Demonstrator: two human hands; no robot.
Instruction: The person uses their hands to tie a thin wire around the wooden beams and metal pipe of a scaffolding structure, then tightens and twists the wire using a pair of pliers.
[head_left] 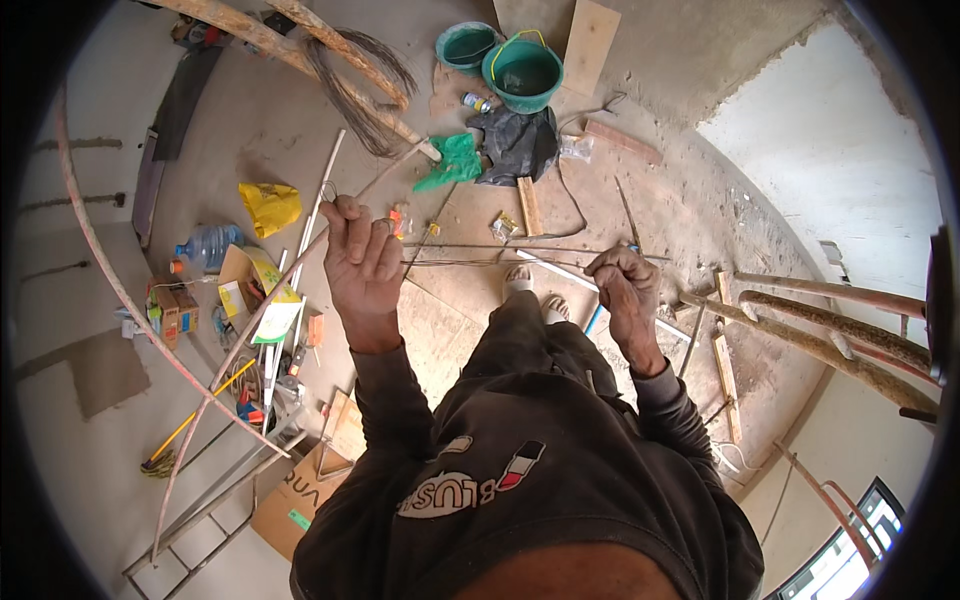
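My left hand (362,270) is raised left of centre, its fingers closed on thin dark wire (460,262). The strands stretch across in front of my body to my right hand (625,295), whose fingers pinch them at the right. A small loop of wire pokes up above my left fingertips. A bundle of similar long dark wires (350,100) hangs over a mud-stained pole (250,40) at the upper left. My sandalled feet show below the stretched wire.
Green buckets (520,90), black plastic (512,150) and a yellow bag (268,205) lie ahead. Left are a water jug (205,250), boxes (172,315), pipes and a ladder (190,545). Scaffold poles (820,340) stand at the right; wood scraps (622,140) litter the floor.
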